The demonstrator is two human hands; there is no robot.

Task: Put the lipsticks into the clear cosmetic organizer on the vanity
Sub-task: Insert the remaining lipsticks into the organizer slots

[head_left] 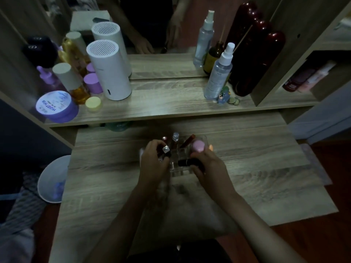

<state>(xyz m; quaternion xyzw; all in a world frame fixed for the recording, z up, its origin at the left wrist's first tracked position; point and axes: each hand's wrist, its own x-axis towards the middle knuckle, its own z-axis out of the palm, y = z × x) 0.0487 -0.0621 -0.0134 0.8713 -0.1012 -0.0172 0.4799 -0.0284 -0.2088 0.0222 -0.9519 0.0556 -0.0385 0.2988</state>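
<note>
The clear cosmetic organizer (175,168) stands in the middle of the wooden vanity top (256,168). Several lipsticks stand upright in its back slots, among them a clear-capped tube (175,136) and a dark red one (188,141). A pink round-topped item (198,146) sits at its right side. My left hand (152,162) holds a lipstick with a faceted silver cap (166,149) over the organizer's left slots. My right hand (207,166) grips a dark lipstick (187,162) lying sideways over the organizer's front.
A raised shelf (161,105) behind holds a white cylinder (109,71), a purple jar (56,107), bottles at the left, a spray bottle (218,74) and a dark red bottle (252,59) at the right. A mirror stands behind. A white bin (52,179) sits left of the vanity.
</note>
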